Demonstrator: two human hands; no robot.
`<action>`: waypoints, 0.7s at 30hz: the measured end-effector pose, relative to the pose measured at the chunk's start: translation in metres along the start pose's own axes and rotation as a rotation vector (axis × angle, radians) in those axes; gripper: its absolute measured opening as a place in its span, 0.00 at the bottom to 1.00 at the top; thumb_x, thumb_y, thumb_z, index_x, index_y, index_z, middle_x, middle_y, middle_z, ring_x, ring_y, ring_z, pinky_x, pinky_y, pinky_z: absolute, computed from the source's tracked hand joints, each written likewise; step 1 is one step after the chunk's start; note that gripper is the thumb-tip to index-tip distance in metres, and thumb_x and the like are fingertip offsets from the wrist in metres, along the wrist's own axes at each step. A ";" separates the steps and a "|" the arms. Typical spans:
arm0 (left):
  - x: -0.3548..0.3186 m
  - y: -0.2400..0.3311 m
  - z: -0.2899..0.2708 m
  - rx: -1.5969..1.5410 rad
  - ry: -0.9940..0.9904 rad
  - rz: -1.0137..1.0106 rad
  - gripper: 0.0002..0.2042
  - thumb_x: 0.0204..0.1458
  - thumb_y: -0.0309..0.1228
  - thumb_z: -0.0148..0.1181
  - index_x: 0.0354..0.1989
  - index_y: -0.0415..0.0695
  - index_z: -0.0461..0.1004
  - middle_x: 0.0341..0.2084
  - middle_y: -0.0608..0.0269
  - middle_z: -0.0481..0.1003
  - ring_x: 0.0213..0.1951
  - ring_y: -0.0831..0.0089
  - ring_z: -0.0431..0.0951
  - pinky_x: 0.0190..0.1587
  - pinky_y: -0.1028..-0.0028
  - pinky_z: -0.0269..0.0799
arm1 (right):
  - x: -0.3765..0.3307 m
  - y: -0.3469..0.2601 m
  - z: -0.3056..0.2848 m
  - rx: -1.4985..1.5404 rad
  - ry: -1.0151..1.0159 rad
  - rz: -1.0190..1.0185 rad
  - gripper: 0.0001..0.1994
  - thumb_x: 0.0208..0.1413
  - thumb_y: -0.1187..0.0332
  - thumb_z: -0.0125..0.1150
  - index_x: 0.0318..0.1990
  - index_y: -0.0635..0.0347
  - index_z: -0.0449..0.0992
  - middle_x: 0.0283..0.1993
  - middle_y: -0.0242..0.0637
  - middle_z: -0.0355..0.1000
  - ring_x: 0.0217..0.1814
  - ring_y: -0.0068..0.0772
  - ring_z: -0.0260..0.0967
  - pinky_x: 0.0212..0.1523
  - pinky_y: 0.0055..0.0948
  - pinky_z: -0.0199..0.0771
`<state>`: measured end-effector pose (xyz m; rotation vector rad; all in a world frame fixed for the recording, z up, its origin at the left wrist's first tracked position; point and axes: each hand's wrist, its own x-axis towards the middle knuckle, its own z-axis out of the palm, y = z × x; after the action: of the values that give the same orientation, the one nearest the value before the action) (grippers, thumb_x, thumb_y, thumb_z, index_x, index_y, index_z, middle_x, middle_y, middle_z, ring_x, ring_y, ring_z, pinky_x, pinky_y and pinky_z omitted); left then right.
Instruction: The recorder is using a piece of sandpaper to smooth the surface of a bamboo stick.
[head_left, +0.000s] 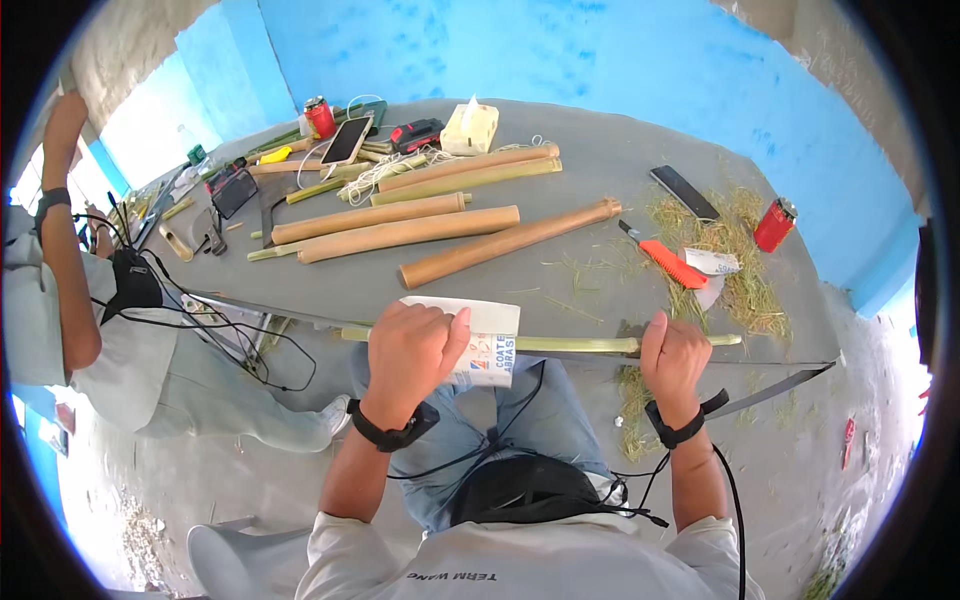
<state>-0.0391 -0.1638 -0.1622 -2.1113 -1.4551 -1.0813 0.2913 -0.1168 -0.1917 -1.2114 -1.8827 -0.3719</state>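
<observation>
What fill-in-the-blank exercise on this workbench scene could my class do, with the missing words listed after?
1. The left hand wraps a sheet of ____ around the thin green bamboo stick.
2. The right hand grips the same stick near its ____ end.
3. The knife on the grey table has an ____ handle.

Missing words: sandpaper; right; orange

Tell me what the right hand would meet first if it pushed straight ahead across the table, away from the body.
Probably the orange-handled tool and the pale scrap beside it, among the grass shavings. The right hand grips the thin green stick at the table edge; depth is hard to judge.
</observation>
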 end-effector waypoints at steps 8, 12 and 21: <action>-0.001 -0.048 -0.029 0.116 0.014 -0.064 0.21 0.61 0.30 0.62 0.13 0.42 0.68 0.13 0.59 0.69 0.19 0.57 0.69 0.29 0.61 0.63 | 0.002 0.003 0.002 0.040 0.040 0.025 0.20 0.62 0.71 0.56 0.14 0.59 0.70 0.16 0.40 0.66 0.17 0.49 0.63 0.22 0.45 0.61; 0.001 -0.045 -0.032 0.124 0.104 -0.032 0.21 0.61 0.28 0.61 0.12 0.42 0.68 0.12 0.58 0.68 0.18 0.57 0.68 0.28 0.60 0.61 | 0.004 0.000 -0.003 0.070 0.029 0.048 0.20 0.61 0.70 0.55 0.15 0.59 0.70 0.16 0.41 0.66 0.18 0.50 0.63 0.23 0.45 0.60; 0.009 -0.027 -0.021 0.177 0.232 -0.120 0.22 0.61 0.27 0.59 0.11 0.43 0.68 0.10 0.59 0.65 0.15 0.58 0.65 0.27 0.60 0.59 | 0.007 -0.003 -0.002 0.109 0.077 0.081 0.21 0.61 0.69 0.53 0.14 0.60 0.66 0.15 0.43 0.63 0.18 0.52 0.60 0.25 0.46 0.57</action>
<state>-0.0702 -0.1611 -0.1455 -1.7349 -1.5182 -1.1512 0.2884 -0.1153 -0.1845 -1.1792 -1.7599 -0.2648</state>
